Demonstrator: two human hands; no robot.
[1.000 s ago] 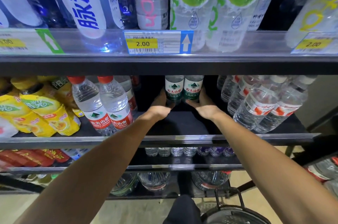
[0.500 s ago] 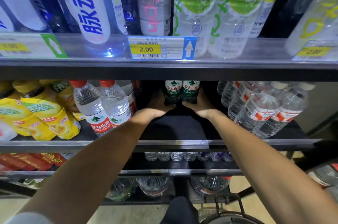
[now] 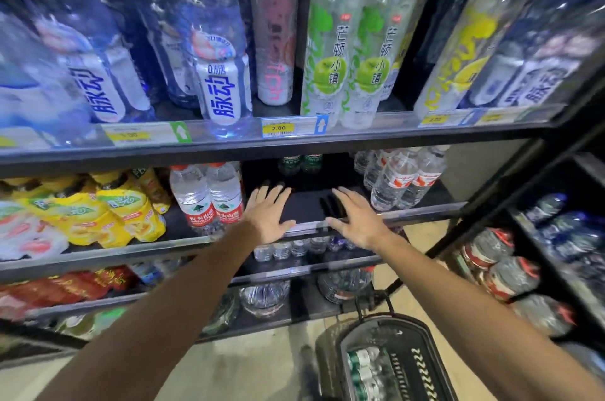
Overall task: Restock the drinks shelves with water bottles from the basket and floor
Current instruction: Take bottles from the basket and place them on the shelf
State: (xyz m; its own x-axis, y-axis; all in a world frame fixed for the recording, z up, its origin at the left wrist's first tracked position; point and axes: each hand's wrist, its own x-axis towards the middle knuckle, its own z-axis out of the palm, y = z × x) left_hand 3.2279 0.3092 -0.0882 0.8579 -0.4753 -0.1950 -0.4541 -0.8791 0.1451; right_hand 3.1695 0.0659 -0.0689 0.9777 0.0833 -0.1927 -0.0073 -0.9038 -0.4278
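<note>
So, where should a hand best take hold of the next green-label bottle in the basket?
Around the body, coming from above: the green-label bottles seem to lie on their sides in the basket, whose open top faces up. Both hands are free.

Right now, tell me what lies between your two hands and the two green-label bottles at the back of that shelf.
Bare dark shelf only, in the head view: left hand, right hand, green-label bottles.

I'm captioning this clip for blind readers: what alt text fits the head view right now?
Two open, empty hands, left hand and right hand, hover over a bare patch of the dark middle shelf. Two green-label water bottles stand at its back, and a black basket holding more bottles sits on the floor below.
</note>
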